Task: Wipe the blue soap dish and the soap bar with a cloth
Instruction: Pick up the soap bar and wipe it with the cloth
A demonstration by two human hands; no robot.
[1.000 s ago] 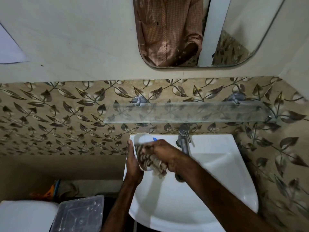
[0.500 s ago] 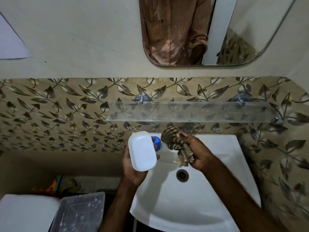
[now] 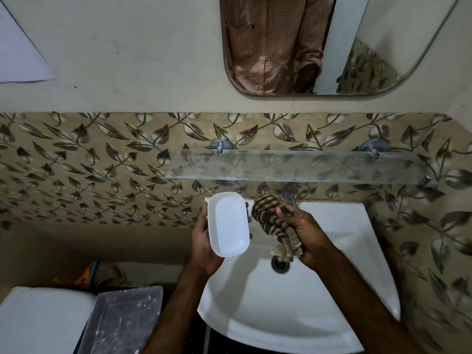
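**Dish held up, cloth standing off to its right**

Soap dish (image 3: 228, 223): held over the left rim of the sink (image 3: 293, 315), white hollow facing the camera, a sliver of blue showing at its right edge. Long axis runs from the wall back toward the person, near end swung slightly right.

Left hand (image 3: 204, 241) cradles it from behind and below, fingers curled round both long edges.

Cloth (image 3: 270, 215): striped, bunched, just right of the dish, not touching. Right hand (image 3: 306, 231) grips it, fingers wrapped round the wad, tail hanging above the drain (image 3: 280, 263).

Judgement: the next wipe needs a short leftward pass by the right hand.

No soap bar visible. Tap (image 3: 288, 194) and glass shelf (image 3: 293, 166) behind.
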